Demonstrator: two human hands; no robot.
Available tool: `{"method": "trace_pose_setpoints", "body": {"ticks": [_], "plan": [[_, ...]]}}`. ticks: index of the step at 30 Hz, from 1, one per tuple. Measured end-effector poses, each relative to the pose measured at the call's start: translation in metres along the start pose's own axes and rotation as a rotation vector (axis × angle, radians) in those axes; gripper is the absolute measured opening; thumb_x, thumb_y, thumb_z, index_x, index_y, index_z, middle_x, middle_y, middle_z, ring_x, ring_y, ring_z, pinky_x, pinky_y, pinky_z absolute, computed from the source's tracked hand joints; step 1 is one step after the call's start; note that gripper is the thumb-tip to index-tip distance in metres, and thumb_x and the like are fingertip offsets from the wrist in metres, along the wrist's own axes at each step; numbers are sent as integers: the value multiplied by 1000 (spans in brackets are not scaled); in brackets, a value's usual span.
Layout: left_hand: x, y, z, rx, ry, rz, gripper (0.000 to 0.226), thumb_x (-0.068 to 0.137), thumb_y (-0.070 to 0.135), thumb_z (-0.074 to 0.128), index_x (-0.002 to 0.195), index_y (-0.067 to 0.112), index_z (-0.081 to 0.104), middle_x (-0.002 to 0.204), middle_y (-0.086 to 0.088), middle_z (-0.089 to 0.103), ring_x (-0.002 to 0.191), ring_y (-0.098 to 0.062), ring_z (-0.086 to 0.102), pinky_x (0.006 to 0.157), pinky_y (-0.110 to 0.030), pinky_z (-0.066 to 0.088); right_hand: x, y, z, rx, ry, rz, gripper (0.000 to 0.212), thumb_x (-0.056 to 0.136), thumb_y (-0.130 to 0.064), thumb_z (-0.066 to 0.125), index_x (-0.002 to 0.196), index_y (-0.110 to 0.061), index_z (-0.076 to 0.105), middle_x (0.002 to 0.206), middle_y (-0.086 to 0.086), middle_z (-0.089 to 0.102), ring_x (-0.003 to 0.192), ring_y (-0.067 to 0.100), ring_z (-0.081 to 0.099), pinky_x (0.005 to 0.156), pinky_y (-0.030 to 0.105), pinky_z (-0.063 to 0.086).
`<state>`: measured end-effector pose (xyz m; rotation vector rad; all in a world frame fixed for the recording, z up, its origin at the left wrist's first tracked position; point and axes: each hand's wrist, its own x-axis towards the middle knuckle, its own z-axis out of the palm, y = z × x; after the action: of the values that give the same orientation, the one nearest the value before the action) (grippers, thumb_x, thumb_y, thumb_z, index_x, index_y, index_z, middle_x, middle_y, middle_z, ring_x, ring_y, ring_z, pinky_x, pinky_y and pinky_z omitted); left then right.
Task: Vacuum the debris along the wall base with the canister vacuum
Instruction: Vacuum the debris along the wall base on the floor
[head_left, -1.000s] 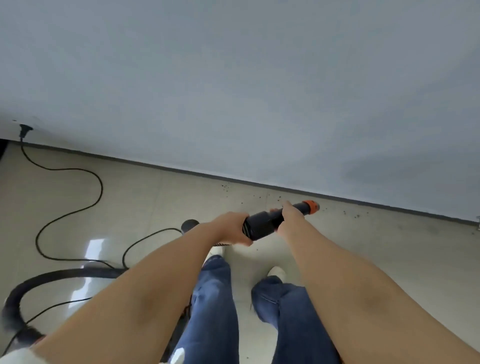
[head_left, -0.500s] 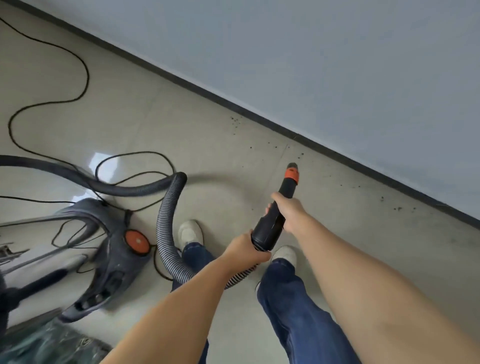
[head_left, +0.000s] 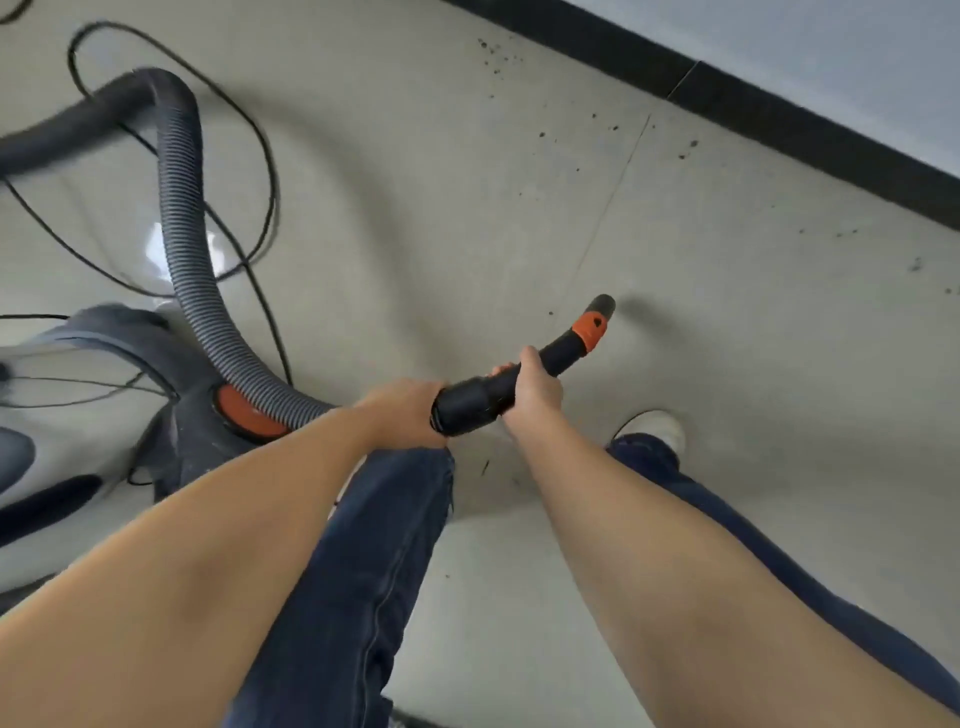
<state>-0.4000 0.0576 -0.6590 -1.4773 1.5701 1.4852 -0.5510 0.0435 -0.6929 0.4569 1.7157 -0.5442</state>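
Both hands, L (head_left: 402, 413) & R (head_left: 535, 387), fingers wrapped round nozzle (head_left: 524, 376); debris (head_left: 685, 150) near baseboard (head_left: 779, 114).

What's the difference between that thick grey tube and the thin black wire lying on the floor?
The hose is thick, grey and ribbed; the power cord is thin, smooth and black. The hose rises in one broad arch and runs down towards the nozzle handle held by the left hand and right hand; the cord lies flat in loose loops. Both are flexible and trail over the tiled floor beside the canister vacuum.
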Motion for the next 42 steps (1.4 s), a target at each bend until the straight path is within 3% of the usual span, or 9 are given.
{"method": "trace_pose_setpoints", "body": {"ticks": [4, 6, 11, 19, 22, 24, 31, 35, 42], "plan": [[-18, -43, 16, 117, -24, 8, 30, 74, 34, 69, 92, 34, 45, 75, 16, 53, 74, -16, 54, 68, -29, 44, -1, 61, 4, 83, 1, 101, 17, 89, -17, 61, 78, -8, 52, 60, 4, 57, 55, 18, 59, 65, 35, 53], [-24, -61, 25, 109, 12, -25, 31, 71, 39, 67, 92, 33, 45, 79, 9, 59, 76, -20, 59, 71, -33, 49, -2, 74, 15, 65, -38, 112, 16, 89, -16, 60, 79, -8, 52, 61, 4, 57, 56, 18, 59, 65, 35, 53], [-15, -79, 32, 100, 104, -58, 48, 73, 41, 67, 115, 28, 47, 92, 2, 67, 85, -26, 64, 74, -36, 52, 6, 70, 38, 28, -68, 43, 15, 88, -14, 59, 77, -9, 50, 57, 4, 53, 49, 18, 55, 62, 34, 51], [-1, -76, 25, 163, 89, 8, 43, 75, 38, 66, 112, 30, 46, 73, 15, 52, 72, -15, 53, 64, -27, 40, 17, 69, 33, 105, -47, 30, 16, 90, -12, 57, 77, -8, 48, 61, 5, 51, 50, 19, 52, 58, 33, 49], [-7, -81, 32, 143, 146, -25, 46, 75, 38, 67, 114, 24, 46, 85, 6, 64, 78, -20, 61, 66, -29, 45, 15, 68, 42, 32, -97, 15, 10, 88, -13, 58, 87, -8, 49, 59, 5, 52, 50, 19, 53, 59, 33, 50], [-2, -81, 29, 103, 185, -47, 46, 76, 38, 67, 115, 24, 47, 94, 1, 68, 85, -23, 64, 68, -30, 48, 19, 60, 53, -3, -113, -27, 13, 88, -15, 59, 94, -8, 51, 58, 4, 53, 50, 19, 54, 59, 33, 51], [51, -94, 3, 72, 232, -10, 37, 75, 36, 70, 97, 33, 40, 79, 9, 57, 77, -19, 61, 66, -29, 47, 51, 37, 84, 47, -115, -173, 17, 89, -15, 58, 103, -7, 52, 63, 5, 54, 53, 20, 55, 60, 32, 50], [82, -103, -6, 49, 295, 24, 37, 73, 32, 72, 99, 30, 45, 79, 9, 59, 75, -18, 60, 67, -30, 49, 67, 24, 101, 49, -128, -274, 26, 86, -13, 57, 111, -6, 52, 65, 5, 56, 53, 20, 55, 60, 33, 52], [102, -90, -2, -272, 251, 115, 33, 74, 22, 74, 98, 30, 52, 83, 7, 63, 67, -7, 60, 60, -19, 49, 81, 8, 92, -29, -185, -556, 27, 93, -22, 57, 112, -8, 44, 65, 8, 56, 44, 18, 58, 50, 26, 50]]}}
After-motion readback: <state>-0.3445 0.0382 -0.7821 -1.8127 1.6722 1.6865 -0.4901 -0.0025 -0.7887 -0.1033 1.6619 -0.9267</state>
